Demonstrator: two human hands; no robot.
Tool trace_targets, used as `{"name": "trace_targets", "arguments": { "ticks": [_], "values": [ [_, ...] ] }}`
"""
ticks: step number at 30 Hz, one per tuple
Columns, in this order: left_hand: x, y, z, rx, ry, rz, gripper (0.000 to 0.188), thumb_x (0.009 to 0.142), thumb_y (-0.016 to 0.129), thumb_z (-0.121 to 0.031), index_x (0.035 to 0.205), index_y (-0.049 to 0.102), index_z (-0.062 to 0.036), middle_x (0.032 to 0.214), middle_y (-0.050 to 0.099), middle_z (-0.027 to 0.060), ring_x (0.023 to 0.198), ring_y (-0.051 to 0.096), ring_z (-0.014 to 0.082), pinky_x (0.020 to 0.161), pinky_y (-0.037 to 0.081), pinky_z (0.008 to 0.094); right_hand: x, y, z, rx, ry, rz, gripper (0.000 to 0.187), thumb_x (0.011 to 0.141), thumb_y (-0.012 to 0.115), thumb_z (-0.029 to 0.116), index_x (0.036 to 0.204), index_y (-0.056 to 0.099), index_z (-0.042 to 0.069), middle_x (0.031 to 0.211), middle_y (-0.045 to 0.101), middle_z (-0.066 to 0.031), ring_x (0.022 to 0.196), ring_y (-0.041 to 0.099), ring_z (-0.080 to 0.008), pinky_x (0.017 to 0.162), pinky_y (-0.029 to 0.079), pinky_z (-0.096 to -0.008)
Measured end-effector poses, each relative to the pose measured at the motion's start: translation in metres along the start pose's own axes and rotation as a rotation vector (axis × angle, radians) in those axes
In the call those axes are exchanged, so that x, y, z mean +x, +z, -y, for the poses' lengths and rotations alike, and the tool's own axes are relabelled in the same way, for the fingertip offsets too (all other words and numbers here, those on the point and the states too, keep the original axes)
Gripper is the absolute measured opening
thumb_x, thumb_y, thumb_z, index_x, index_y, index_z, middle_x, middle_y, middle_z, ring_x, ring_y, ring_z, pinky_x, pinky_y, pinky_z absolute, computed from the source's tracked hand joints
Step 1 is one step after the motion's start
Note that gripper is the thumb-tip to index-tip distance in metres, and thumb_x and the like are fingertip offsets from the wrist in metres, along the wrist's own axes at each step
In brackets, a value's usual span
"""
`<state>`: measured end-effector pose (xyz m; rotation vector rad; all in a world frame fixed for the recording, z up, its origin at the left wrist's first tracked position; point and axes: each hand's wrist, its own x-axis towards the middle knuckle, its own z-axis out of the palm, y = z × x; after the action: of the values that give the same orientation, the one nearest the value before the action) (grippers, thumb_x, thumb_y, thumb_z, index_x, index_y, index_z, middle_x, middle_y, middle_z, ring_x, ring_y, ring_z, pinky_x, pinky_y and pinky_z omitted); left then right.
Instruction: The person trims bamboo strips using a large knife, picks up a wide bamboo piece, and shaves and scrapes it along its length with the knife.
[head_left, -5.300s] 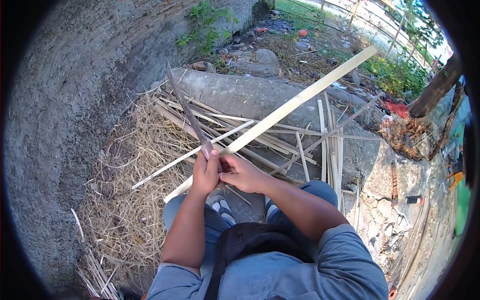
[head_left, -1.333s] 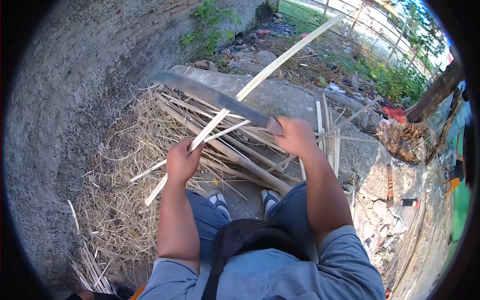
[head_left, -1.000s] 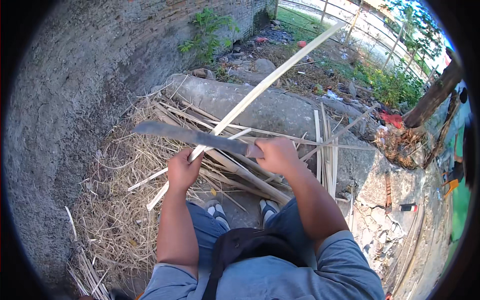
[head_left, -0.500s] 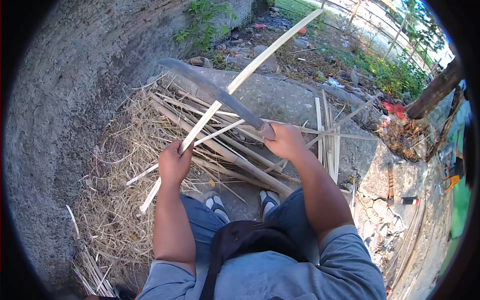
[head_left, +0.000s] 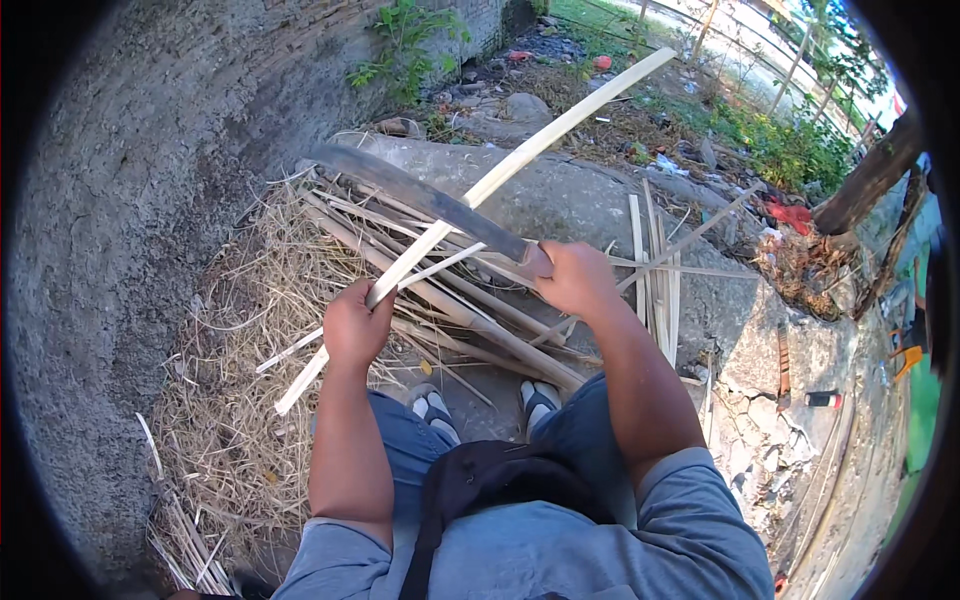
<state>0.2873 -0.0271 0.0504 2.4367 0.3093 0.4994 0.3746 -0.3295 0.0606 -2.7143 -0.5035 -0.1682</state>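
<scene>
My left hand (head_left: 358, 322) is closed round a long pale bamboo strip (head_left: 555, 133), which slants up and away to the right. A shorter thin strip (head_left: 440, 264) sticks out of the same hand on both sides. My right hand (head_left: 578, 283) grips a machete (head_left: 420, 195) by its handle end. The dark blade points to the far left and crosses over the long strip a little beyond my left hand. Under both hands lies a pile of bamboo lengths (head_left: 470, 318), partly hidden by the strips and the blade.
Dry shavings (head_left: 240, 390) cover the ground on the left, beside a rough wall (head_left: 110, 250). Several split strips (head_left: 657, 290) lean on a concrete slab (head_left: 570, 195) at the right. A log (head_left: 875, 180) and a small dark cylinder (head_left: 823, 400) lie farther right.
The long strip's far end has dropped and swung right, tilting lower. The machete has lowered slightly, and its tip has moved a little nearer. Both hands have shifted slightly right.
</scene>
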Motion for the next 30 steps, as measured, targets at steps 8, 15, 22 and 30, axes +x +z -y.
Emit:
{"name": "trace_targets", "arguments": {
  "ticks": [8,15,22,30],
  "values": [
    [-0.003,0.006,0.001,0.052,0.090,-0.003,0.025,0.085,0.077,-0.030,0.087,0.069,-0.0063,0.080,0.069,0.0167,0.073,0.067,0.0384,0.065,0.052,0.0450,-0.005,0.015,0.031,-0.090,-0.210,0.055,0.022,0.076,0.070,0.025,0.092,0.068,0.011,0.074,0.069,-0.0173,0.074,0.069,-0.0396,0.068,0.054,-0.0515],
    [0.000,0.009,-0.011,0.000,0.120,0.027,0.025,0.086,0.077,-0.030,0.087,0.070,-0.0066,0.082,0.070,0.0176,0.075,0.068,0.0398,0.066,0.052,0.0463,0.001,0.016,0.015,-0.074,-0.203,-0.018,0.019,0.074,0.071,0.024,0.087,0.067,0.011,0.072,0.068,-0.0167,0.071,0.069,-0.0387,0.065,0.053,-0.0513],
    [-0.004,0.010,-0.002,-0.017,0.122,0.026,0.025,0.085,0.078,-0.030,0.087,0.070,-0.0057,0.080,0.069,0.0179,0.072,0.067,0.0393,0.063,0.051,0.0454,-0.001,0.003,0.013,-0.078,-0.209,-0.018,0.017,0.072,0.071,0.023,0.086,0.067,0.012,0.073,0.069,-0.0158,0.073,0.068,-0.0387,0.067,0.053,-0.0512],
    [-0.005,0.006,-0.009,-0.042,0.114,0.049,0.025,0.085,0.078,-0.029,0.089,0.071,-0.0058,0.080,0.070,0.0172,0.072,0.068,0.0378,0.064,0.052,0.0445,-0.001,0.005,0.008,-0.076,-0.235,-0.046,0.019,0.070,0.071,0.021,0.086,0.067,0.011,0.074,0.068,-0.0161,0.074,0.068,-0.0391,0.068,0.052,-0.0514]
  ]
}}
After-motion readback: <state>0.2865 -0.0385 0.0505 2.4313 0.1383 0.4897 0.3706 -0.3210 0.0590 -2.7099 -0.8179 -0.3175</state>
